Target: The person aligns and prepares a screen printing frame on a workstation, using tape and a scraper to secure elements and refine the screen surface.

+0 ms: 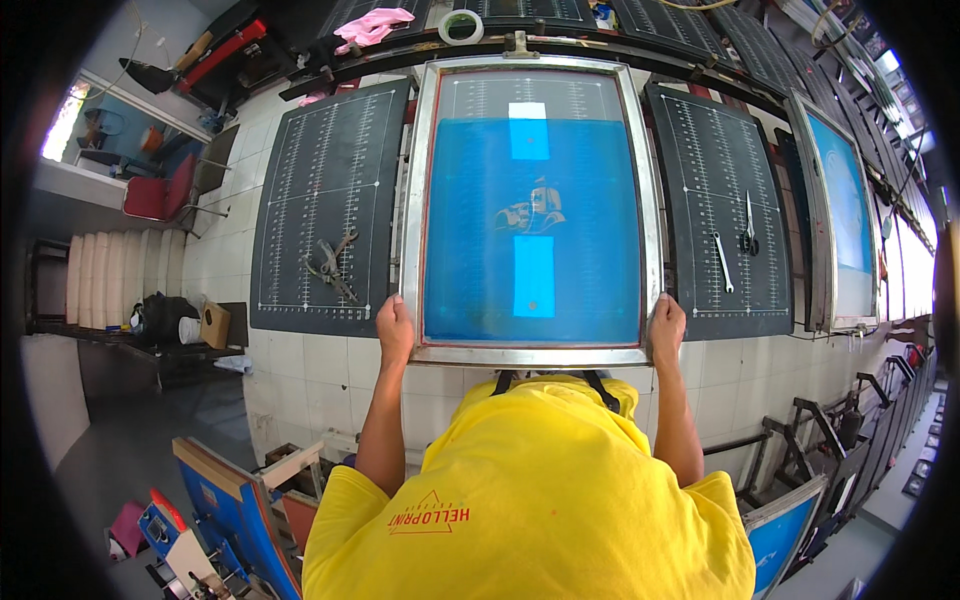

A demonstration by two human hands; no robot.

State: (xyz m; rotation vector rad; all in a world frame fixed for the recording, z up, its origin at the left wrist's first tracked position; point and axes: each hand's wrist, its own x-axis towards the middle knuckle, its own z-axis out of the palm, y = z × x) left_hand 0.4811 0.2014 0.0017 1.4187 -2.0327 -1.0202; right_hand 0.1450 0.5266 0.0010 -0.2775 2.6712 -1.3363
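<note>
In front of me is a screen-printing screen [470, 290] with a silver metal frame [530, 356] and blue mesh. A small vehicle-shaped stencil [532, 208] shows near its middle, with a pale rectangle above and another below. My left hand [395, 330] is closed around the frame's near left corner. Around the near right corner, my right hand [668, 328] grips the same frame. The fingers of both hands are partly hidden under the frame. The screen's far side meets a metal clamp [517, 45] on a dark rail.
Black gridded boards flank the screen. Metal hand tools [328, 268] lie on the left board [290, 200]; a wrench [723, 265] and scissors [750, 228] lie on the right one [700, 150]. Another blue screen [840, 190] stands farther right. A tape roll [460, 28] and pink cloth [375, 27] sit beyond.
</note>
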